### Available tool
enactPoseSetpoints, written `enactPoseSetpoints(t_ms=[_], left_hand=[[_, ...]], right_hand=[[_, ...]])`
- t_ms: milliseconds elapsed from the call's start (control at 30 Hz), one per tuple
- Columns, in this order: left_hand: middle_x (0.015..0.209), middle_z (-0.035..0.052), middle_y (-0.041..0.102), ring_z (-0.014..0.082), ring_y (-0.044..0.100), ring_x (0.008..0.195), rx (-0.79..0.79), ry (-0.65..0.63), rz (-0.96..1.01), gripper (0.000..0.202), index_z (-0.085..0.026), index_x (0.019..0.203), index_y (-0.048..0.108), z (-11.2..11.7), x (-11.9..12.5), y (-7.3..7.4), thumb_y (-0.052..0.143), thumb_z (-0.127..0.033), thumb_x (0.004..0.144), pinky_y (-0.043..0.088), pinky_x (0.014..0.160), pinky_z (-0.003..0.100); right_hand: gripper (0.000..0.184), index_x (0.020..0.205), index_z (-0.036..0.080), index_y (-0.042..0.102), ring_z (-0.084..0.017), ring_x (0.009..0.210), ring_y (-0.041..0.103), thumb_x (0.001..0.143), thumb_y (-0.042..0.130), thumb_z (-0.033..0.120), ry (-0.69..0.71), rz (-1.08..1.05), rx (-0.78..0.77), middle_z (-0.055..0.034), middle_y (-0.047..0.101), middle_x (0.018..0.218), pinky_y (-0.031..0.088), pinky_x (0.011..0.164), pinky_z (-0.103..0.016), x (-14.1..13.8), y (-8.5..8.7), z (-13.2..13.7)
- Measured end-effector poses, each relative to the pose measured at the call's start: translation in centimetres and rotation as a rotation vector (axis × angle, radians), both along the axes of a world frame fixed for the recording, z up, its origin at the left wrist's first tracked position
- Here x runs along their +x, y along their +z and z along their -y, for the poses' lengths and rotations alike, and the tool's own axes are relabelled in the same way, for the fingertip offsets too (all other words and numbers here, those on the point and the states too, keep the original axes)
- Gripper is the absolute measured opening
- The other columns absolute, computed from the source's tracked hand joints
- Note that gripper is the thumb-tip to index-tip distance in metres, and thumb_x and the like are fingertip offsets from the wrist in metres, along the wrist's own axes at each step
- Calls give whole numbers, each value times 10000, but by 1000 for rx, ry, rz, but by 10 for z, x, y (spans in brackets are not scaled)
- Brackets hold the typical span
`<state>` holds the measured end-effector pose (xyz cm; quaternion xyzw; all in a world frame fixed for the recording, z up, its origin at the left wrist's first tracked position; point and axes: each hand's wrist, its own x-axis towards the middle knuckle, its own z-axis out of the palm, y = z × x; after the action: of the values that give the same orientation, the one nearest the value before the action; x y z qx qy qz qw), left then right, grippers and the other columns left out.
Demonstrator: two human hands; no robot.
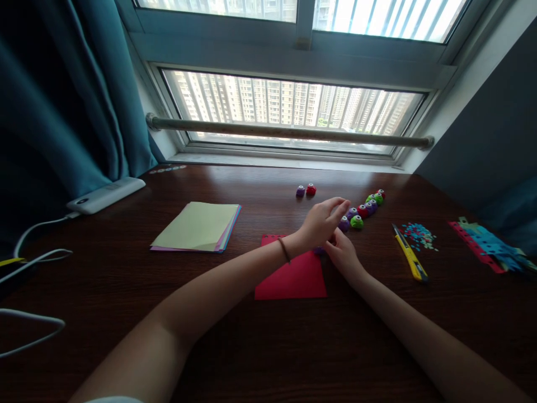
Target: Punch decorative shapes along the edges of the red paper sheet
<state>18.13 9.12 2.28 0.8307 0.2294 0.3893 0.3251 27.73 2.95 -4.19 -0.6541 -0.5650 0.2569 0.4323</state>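
Observation:
A red sheet of paper point(293, 280) lies in front of me, with small holes along its top left edge. My left hand point(323, 223) reaches across the sheet's top, fingers stretched toward a row of small paper punches point(362, 211) in purple, red and green. Its fingertips come close to the nearest purple punch point(344, 224). My right hand point(344, 254) is at the sheet's upper right edge, fingers closed around a small purple punch point(319, 250), mostly hidden by the hands.
Two more punches point(306, 191) stand farther back. On the left lies a stack of coloured paper point(197, 226), with a white power strip point(107, 196) and cables beyond. To the right are a yellow utility knife point(410, 254), paper confetti point(419, 235) and punched paper strips point(490, 246).

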Motion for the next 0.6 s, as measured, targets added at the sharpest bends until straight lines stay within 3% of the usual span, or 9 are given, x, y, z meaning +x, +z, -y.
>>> enactPoseSetpoints(t_ms=[133, 267, 433, 600], left_hand=[[1207, 137, 565, 249, 438, 1217, 48, 22, -74, 329, -112, 1123, 563, 21, -59, -8, 467, -349, 915, 356, 1005, 363], [1367, 135, 427, 248, 259, 1335, 291, -4, -475, 494, -120, 1316, 401, 35, -108, -31, 489, -375, 903, 228, 1096, 446], [1439, 137, 315, 266, 215, 1351, 318, -86, -696, 616, -98, 1383, 310, 38, -121, -47, 468, -445, 900, 221, 1103, 449], [1452, 126, 289, 254, 222, 1350, 312, -104, -704, 597, -106, 1379, 324, 37, -122, -46, 461, -435, 900, 217, 1105, 439]], right_hand=[[428, 994, 161, 570, -215, 882, 589, 702, 647, 465, 189, -176, -49, -80, 635, 987, 444, 743, -323, 10, 3, -1], [384, 947, 171, 638, -214, 934, 576, 620, 746, 342, 348, -51, -78, -57, 636, 1005, 431, 784, -319, 22, 9, -1], [326, 895, 148, 653, -216, 858, 617, 644, 736, 339, 417, -108, -202, -61, 669, 886, 476, 775, -324, 41, 28, -2], [370, 914, 151, 657, -247, 891, 630, 614, 766, 338, 255, -55, -246, -78, 677, 925, 487, 797, -337, 72, 45, -6]])
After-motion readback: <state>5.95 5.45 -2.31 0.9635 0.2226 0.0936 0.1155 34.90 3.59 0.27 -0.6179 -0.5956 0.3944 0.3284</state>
